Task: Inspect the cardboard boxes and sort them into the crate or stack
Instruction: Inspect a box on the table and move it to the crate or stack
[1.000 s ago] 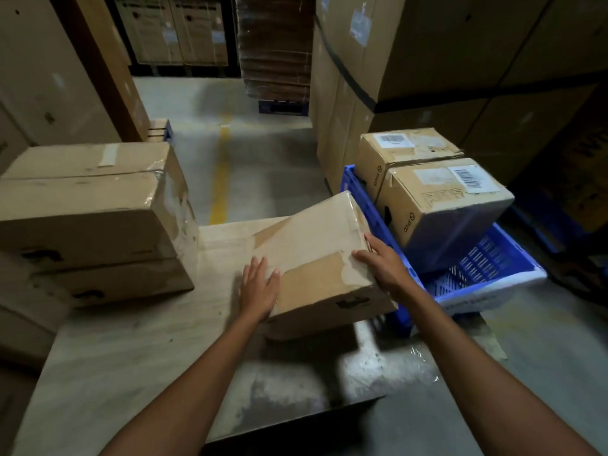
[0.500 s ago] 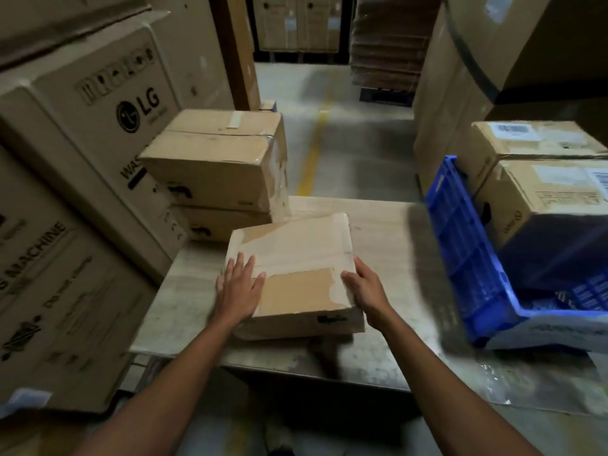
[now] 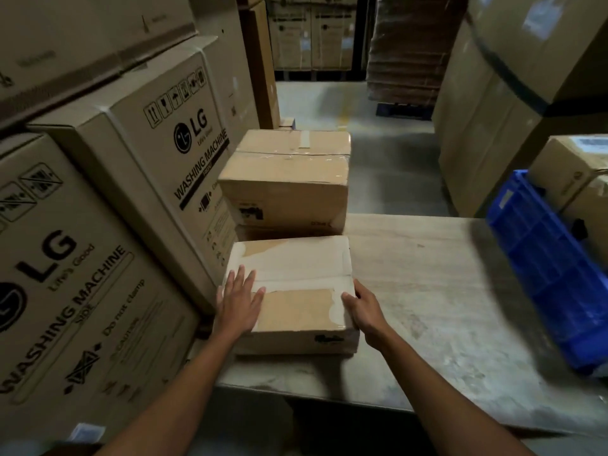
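A small cardboard box [image 3: 296,284] with torn tape and peeled patches lies flat on the table [image 3: 427,291], near its left edge. My left hand [image 3: 238,299] rests flat on the box's top left with fingers straight. My right hand [image 3: 360,307] grips the box's right near corner, fingers curled over the edge. Just behind it stands a stack of two taped cardboard boxes [image 3: 286,179]. A blue plastic crate [image 3: 546,268] stands at the table's right end, with cardboard boxes [image 3: 572,179] inside it.
Large washing machine cartons [image 3: 108,209] wall off the left side. Tall cartons [image 3: 500,103] stand at the right rear. A concrete aisle [image 3: 355,120] runs back to a wrapped pallet [image 3: 408,51].
The small box has moved left across the table, away from the crate, and now lies flat in front of the stack. Both hands stayed on it as my view swung left.
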A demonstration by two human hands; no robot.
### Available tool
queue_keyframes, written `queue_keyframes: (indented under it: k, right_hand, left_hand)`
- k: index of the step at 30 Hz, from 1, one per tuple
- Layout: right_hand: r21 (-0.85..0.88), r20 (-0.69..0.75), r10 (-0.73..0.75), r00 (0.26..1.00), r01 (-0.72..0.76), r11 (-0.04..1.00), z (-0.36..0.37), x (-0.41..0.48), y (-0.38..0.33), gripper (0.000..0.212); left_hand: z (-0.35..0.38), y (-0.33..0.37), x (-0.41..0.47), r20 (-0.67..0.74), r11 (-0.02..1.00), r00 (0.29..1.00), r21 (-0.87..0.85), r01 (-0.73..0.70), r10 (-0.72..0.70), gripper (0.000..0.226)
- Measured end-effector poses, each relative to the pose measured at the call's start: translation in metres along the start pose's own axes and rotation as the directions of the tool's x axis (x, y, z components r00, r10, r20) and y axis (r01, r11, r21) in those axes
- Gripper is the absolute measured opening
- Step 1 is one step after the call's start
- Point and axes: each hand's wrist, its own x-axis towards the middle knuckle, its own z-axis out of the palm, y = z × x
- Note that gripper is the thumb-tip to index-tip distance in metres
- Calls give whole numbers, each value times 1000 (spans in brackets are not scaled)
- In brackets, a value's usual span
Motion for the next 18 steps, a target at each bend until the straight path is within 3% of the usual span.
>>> queue_keyframes:
  k: [6, 10, 12, 14, 16, 18]
  right_hand:
    - [20, -205, 46, 978, -43, 999, 45, 18, 1, 36]
    - [-212, -364, -58, 930, -22, 977, 58, 21, -1, 45]
    - [-562, -410, -222, 885, -53, 825, 68, 18, -2, 51]
    - [-824, -245, -377, 893, 13, 567, 76, 17, -1, 59]
    - [-908, -4, -354, 935, 145, 392, 77, 19, -1, 65]
    - [-940, 117, -262, 958, 193, 283, 74, 23, -6, 67]
  left_hand:
    - [-8, -24, 32, 11, 998, 998, -1, -65, 65, 57]
    - [-6, -21, 39, -8, 997, 998, 51, -66, 67, 56]
    - [-4, -20, 40, -32, 996, 997, 57, -68, 70, 55]
    - [-1, -22, 41, -52, 995, 995, 52, -88, 91, 55]
    - [1, -25, 41, -30, 986, 988, 68, -151, 153, 62]
    - [1, -24, 40, 20, 971, 976, 95, -219, 218, 70]
